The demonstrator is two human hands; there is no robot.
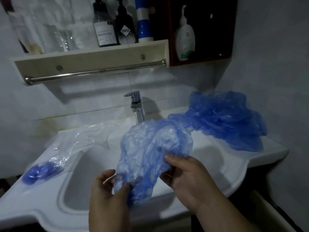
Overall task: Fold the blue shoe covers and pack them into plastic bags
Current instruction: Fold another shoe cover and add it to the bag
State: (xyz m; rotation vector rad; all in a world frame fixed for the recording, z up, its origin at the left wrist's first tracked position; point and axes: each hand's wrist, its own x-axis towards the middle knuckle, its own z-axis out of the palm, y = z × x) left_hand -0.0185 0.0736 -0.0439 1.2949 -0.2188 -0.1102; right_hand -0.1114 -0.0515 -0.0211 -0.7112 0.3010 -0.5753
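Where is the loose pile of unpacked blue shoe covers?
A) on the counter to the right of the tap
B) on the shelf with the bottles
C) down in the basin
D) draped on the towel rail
A: the loose pile rests on the counter right of the tap; the left hand and right hand hold one shoe cover.

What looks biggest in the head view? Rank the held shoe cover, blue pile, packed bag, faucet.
1-2: held shoe cover and blue pile, alike; the cover is nearer the camera, so unranked.
3: packed bag
4: faucet
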